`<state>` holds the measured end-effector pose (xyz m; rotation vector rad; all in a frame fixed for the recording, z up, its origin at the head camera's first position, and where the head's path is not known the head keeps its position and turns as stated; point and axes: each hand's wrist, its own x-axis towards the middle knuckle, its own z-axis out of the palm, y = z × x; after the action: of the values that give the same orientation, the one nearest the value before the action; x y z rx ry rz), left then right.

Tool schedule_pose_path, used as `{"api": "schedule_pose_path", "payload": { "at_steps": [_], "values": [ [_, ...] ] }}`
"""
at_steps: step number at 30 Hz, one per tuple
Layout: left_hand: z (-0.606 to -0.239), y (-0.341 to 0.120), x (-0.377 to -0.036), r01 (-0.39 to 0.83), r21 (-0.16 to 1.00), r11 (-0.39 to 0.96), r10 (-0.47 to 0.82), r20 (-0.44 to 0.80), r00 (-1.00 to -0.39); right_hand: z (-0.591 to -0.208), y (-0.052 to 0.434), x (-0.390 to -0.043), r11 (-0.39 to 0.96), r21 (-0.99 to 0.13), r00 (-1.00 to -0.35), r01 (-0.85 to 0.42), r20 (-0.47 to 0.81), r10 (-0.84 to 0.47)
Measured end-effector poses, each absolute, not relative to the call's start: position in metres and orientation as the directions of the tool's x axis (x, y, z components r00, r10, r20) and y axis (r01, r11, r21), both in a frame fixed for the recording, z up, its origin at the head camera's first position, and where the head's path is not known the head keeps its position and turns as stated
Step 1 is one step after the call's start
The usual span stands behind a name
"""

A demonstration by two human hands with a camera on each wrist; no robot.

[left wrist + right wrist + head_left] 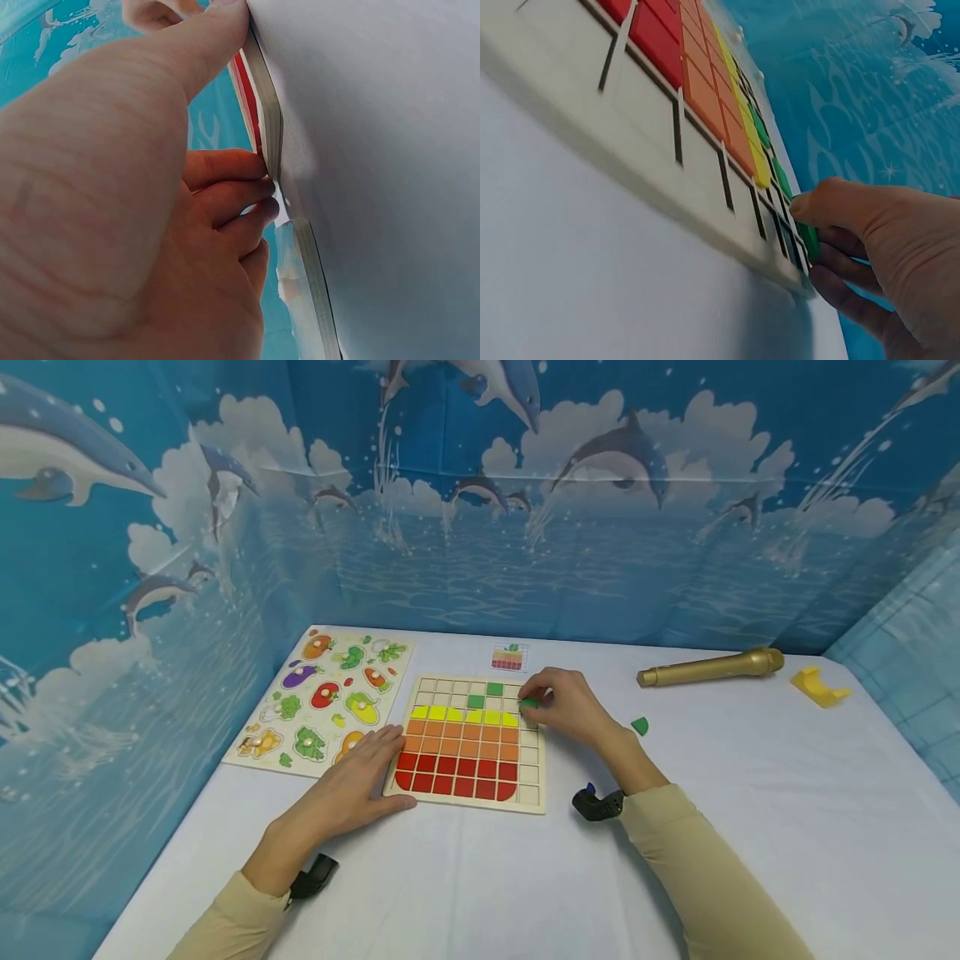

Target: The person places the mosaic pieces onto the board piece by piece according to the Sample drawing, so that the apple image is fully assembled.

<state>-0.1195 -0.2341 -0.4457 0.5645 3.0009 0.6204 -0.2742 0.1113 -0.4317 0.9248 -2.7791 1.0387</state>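
Observation:
My right hand (pixel 566 706) pinches a green puzzle tile (pixel 810 238) between thumb and fingers, over the upper right corner of the wooden grid board (pixel 532 795). My left hand (pixel 358 785) lies along the board's left edge, fingers fairly straight and thumb at the lower left corner. Rows of red tiles (pixel 444 784), orange tiles (pixel 462 744) and yellow tiles (pixel 453 715) fill much of the grid. Two green tiles (pixel 476 702) sit in cells above the yellow row. The held tile's exact shape is partly hidden by my fingers.
A loose green piece (pixel 640 726) lies right of the board. A vegetable peg puzzle (pixel 341 670) is at the left, partly behind my left hand. A small pattern card (pixel 510 657) lies behind the board. A gold microphone (pixel 711 668) and yellow stand (pixel 820 687) are at back right.

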Motion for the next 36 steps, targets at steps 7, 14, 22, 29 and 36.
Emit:
{"api": "schedule_pose_path", "payload": {
  "at_steps": [7,14,22,29,36],
  "values": [
    [-0.448,-0.235,-0.118,0.335,0.374,0.865,0.342,0.049,-0.939,-0.432,0.083,-0.280,0.567,-0.627,-0.817,-0.535,0.212,-0.537],
    [-0.448,-0.235,-0.118,0.338,0.376,0.863,0.345,0.053,-0.937,-0.433,0.068,-0.281,0.579,-0.607,-0.807,-0.544,0.188,-0.560],
    [-0.447,-0.235,-0.120,0.350,0.370,0.861,0.354,0.060,-0.933,-0.435,0.066,-0.279,0.602,-0.548,-0.795,-0.581,0.225,-0.563],
    [-0.448,-0.235,-0.119,0.345,0.373,0.861,0.350,0.056,-0.935,-0.441,0.066,-0.275,0.586,-0.561,-0.798,-0.585,0.272,-0.538],
    [-0.448,-0.234,-0.119,0.334,0.381,0.862,0.341,0.052,-0.939,-0.442,0.079,-0.268,0.563,-0.623,-0.826,-0.543,0.273,-0.493]
  ]
}}
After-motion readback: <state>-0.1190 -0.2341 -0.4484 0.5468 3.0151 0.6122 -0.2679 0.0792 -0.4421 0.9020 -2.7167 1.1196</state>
